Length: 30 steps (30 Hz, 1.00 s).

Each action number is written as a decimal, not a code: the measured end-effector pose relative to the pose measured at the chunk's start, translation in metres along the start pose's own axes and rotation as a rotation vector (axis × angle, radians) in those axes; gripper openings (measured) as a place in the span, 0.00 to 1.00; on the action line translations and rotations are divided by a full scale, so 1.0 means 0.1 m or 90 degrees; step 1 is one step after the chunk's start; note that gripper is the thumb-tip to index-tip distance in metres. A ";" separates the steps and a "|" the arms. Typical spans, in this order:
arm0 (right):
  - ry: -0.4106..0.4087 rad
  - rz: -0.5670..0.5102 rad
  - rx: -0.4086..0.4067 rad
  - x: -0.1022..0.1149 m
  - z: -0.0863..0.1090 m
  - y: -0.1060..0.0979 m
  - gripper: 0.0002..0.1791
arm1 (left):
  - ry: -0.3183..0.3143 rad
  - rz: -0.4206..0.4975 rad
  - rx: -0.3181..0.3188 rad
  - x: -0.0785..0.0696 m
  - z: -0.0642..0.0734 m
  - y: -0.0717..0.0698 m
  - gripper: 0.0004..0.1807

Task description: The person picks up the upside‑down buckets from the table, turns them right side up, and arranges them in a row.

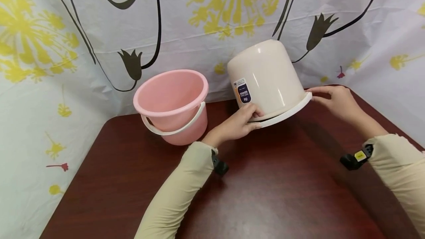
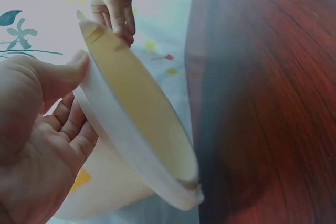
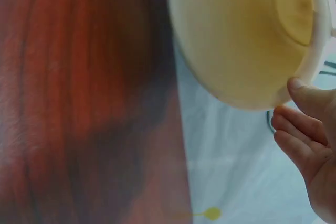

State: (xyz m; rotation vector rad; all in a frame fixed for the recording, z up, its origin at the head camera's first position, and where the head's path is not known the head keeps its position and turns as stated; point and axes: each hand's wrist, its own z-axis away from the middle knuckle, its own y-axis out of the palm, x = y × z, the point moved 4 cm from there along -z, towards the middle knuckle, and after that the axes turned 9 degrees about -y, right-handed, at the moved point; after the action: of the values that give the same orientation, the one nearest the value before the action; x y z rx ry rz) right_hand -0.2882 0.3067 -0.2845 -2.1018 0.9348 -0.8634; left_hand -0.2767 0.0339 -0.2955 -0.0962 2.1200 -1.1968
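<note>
A cream bucket [image 1: 265, 73] is tipped mouth-down over the back of the table, its base toward the curtain. A label [image 1: 243, 92] on its side reads upside down. Its white handle [image 1: 286, 115] lies along the near side of the rim. My left hand [image 1: 237, 123] pinches the rim and handle at the near left. At the opposite side, my right hand [image 1: 337, 101] pinches the rim between thumb and fingers. The right wrist view looks into the bucket's bare inside [image 3: 236, 40].
A pink bucket [image 1: 196, 130] stands upright at the back left of the dark red table [image 1: 259, 187], its white handle [image 1: 180, 131] hanging down in front. A patterned curtain [image 1: 192, 21] rises behind the table and along its sides.
</note>
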 end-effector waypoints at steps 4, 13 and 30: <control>-0.011 -0.030 -0.066 0.06 -0.09 -0.13 0.13 | -0.027 0.095 0.011 -0.07 -0.03 -0.03 0.12; -0.082 -0.007 -0.075 0.20 -0.31 -0.34 0.11 | -0.083 0.275 -0.034 -0.16 -0.04 -0.09 0.17; -0.063 0.067 0.031 0.53 -0.68 -0.70 0.14 | -0.080 0.502 -0.108 -0.27 0.07 -0.24 0.14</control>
State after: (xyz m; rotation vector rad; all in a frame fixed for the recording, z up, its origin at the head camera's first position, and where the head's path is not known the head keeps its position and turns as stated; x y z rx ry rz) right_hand -0.2882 0.2803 -0.1768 -2.0160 0.9541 -0.7153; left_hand -0.2583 0.0259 -0.2650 0.5278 1.8553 -0.5253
